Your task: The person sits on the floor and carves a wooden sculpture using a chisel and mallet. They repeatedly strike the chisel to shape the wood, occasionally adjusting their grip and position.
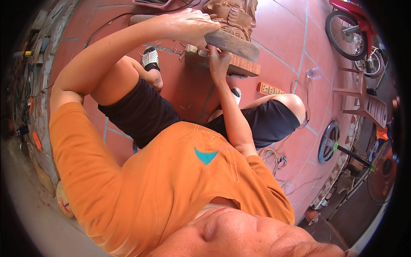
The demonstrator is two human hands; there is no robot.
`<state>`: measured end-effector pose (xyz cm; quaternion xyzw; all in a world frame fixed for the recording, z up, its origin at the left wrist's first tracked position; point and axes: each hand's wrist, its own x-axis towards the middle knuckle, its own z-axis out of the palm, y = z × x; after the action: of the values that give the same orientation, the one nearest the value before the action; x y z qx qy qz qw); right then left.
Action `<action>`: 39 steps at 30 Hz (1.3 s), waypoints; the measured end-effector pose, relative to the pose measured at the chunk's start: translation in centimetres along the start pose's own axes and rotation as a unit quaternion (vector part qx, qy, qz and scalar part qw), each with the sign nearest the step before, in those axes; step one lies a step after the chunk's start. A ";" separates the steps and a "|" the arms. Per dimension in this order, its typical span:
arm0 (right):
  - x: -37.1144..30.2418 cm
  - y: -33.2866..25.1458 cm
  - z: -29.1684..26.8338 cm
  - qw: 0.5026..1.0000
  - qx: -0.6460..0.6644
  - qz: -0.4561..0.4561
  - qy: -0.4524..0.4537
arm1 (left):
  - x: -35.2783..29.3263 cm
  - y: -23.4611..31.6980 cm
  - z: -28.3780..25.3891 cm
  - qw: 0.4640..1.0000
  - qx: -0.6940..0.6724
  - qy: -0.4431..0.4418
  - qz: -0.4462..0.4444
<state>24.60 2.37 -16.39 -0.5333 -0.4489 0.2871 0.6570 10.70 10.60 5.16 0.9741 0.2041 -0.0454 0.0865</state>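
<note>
Your left hand [192, 23] is wrapped tight around a wooden stick [222, 40]. Your right hand [218, 58] presses its fingers on the carved wood block [233, 19], holding a small tool I cannot make out.

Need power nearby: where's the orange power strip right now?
In the head view, the orange power strip lies on the red tiled floor, right of the carved wood block, near the person's right knee.

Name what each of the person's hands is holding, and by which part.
The left hand grips a wooden mallet near its head. The right hand is against the wooden carving; what it holds cannot be told.
</note>
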 end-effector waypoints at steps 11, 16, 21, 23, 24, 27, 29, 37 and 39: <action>0.9 -1.3 -1.4 0.943 0.224 0.240 0.049 | -1.4 0.7 -5.8 0.988 -0.109 0.017 -0.111; 0.7 -1.3 -0.5 0.972 0.176 0.146 0.048 | -1.0 0.3 -5.2 0.988 -0.114 0.002 -0.104; 0.8 -1.3 -0.3 0.976 0.171 0.122 0.059 | -1.1 0.3 -4.8 0.990 -0.119 0.014 -0.075; 0.7 -1.4 -0.4 0.973 0.180 0.129 0.059 | -1.1 1.2 -5.9 0.988 -0.121 0.014 -0.096; 0.7 -1.4 -0.4 0.972 0.185 0.133 0.059 | -1.1 1.5 -6.3 0.987 -0.122 0.013 -0.106; 0.8 -1.5 -0.2 0.973 0.186 0.125 0.049 | -1.1 1.5 -6.4 0.988 -0.116 0.027 -0.100; 0.8 -1.6 0.0 0.972 0.187 0.133 0.049 | -1.2 1.6 -6.7 0.988 -0.120 0.025 -0.093; 0.8 -2.1 0.3 0.984 0.132 0.111 0.045 | -0.9 1.2 -5.6 0.991 -0.105 0.028 -0.075; 0.8 -2.1 0.3 0.986 0.119 0.108 0.049 | -0.8 1.5 -6.1 0.989 -0.121 0.046 -0.066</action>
<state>24.50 2.60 -14.16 -0.5100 -0.3180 0.3815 0.7023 10.94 10.05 11.42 0.9418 0.2760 0.0189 0.1908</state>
